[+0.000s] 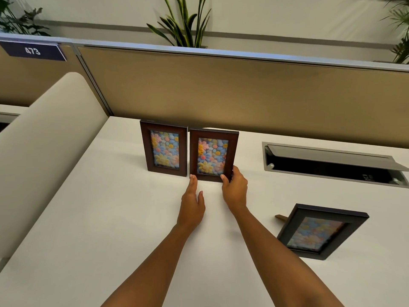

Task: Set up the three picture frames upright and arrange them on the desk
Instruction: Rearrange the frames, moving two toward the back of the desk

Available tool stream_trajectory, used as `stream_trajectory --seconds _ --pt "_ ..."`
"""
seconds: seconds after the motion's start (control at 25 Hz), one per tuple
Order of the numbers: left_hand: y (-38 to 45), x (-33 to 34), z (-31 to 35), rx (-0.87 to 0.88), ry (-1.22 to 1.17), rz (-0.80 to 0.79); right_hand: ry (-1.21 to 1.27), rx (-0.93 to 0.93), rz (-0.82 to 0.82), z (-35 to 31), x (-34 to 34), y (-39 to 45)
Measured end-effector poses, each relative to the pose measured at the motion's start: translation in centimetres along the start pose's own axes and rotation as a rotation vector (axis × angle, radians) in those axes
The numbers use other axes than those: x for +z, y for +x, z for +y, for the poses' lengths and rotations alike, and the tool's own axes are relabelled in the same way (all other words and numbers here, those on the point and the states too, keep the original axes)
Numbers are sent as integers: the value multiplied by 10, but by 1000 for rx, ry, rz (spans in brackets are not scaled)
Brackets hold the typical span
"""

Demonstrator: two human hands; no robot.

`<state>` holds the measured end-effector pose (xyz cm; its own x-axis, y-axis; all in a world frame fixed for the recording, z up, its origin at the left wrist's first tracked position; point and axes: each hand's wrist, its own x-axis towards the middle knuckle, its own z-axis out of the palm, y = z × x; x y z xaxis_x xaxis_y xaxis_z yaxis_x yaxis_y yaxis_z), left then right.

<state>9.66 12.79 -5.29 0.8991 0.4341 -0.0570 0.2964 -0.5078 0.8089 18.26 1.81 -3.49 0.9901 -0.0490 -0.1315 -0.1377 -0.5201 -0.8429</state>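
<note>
Near the back of the desk [110, 207], right hand [235, 189] fingers pinch the second brown frame's [213, 155] lower corner, left hand [192, 202] flat and open beside it; looks light, rigid, tippy, so grip edges, not glass.

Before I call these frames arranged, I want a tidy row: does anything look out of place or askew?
Yes. The black frame lies face up and skewed at the desk's right, its stand poking out, apart from the two brown frames standing side by side. The right hand grips the second brown frame; the left hand touches its lower corner.
</note>
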Motion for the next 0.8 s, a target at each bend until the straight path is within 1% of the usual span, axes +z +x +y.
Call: stream_trajectory --seconds 0.08,0.16,0.24,0.28,0.48,0.64,0.72,0.8 --pt "-4 1 1 -3 6 -16 25 7 5 1 -2 -3" --pt "-9 2 0 -21 9 -19 69 11 50 -1 -4 -11" --pt "-18 4 2 -63 -3 -3 103 -41 112 2 -7 -29" --pt "-24 6 2 -82 -7 9 108 -83 110 8 -7 -42" --pt "-68 17 13 -90 -22 16 1 -284 -59 61 -24 -116" --pt "-99 22 17 -77 -36 -14 -43 -429 -96 89 -53 -147" --pt "-115 27 22 -68 -30 -28 -41 -476 -22 99 -73 -160" --pt "-125 35 30 -83 -6 -37 -17 -497 130 105 -95 -169"
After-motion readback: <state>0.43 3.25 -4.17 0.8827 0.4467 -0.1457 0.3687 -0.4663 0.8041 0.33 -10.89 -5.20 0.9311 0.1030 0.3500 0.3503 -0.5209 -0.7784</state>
